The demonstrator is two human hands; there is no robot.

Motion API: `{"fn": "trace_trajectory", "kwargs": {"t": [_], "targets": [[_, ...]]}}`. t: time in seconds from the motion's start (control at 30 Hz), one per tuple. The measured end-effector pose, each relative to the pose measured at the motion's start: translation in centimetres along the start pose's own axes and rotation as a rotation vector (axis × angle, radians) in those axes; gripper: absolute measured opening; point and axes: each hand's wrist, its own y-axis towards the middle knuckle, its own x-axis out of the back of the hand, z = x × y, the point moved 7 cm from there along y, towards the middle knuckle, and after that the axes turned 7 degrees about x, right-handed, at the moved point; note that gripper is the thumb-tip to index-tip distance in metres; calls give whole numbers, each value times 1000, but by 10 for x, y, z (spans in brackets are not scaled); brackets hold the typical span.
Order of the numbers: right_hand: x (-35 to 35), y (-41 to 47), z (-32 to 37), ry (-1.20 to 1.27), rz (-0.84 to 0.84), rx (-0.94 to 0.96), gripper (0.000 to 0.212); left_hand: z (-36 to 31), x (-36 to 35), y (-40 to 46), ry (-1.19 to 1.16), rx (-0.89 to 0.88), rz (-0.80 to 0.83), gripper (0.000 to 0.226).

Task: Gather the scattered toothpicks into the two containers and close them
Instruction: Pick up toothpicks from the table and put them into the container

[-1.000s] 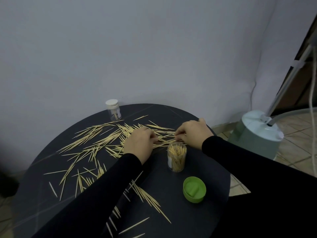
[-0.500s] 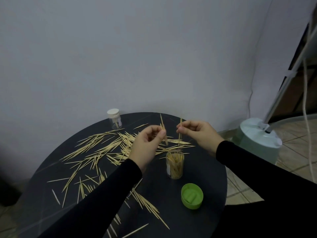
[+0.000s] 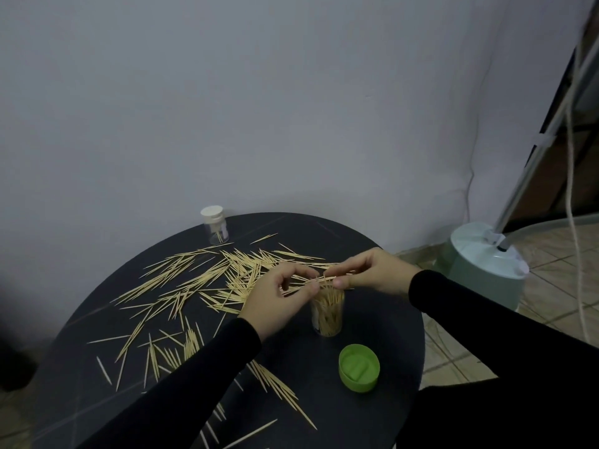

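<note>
Both hands had dropped from the raised hold of half a second before and met over the open jar. Round black table [image 3: 372, 319]: most loose wooden toothpicks [image 3: 207, 280] remained scattered across it, so gathering looked well short of finished. Left hand [image 3: 278, 299] and right hand [image 3: 372, 273]: each pinched one end of a small bundle of toothpicks [image 3: 319, 280], held level just above the rim. Clear plastic jar [image 3: 327, 314]: upright, partly filled, uncapped. Green round lid [image 3: 358, 367]: lay nearby, not fitted. Small clear jar with white cap [image 3: 214, 225]: capped at the far edge, nearly empty.
</note>
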Motion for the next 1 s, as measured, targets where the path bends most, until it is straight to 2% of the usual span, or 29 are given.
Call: {"fn": "trace_trajectory", "kwargs": {"t": [0.1, 0.2, 0.33, 0.57, 0.83, 1.0], "targets": [[3, -3, -5, -55, 67, -36, 43, -17, 4, -4, 174, -178, -39, 32], [-3, -6, -5, -128, 163, -42, 46, -31, -3, -11, 497, -430, -22, 45], [-9, -5, 2, -261, 202, -2, 46, -26, -17, -17, 718, -523, 52, 50], [-9, -6, 8, -278, 203, 18, 31, -34, -16, -15, 526, -454, 161, 51], [-8, -4, 6, -276, 202, 23, 32, -33, -15, -12, 542, -565, -33, 35], [-9, -3, 3, -262, 219, 6, 27, -44, -15, -4, 299, -383, -65, 13]]}}
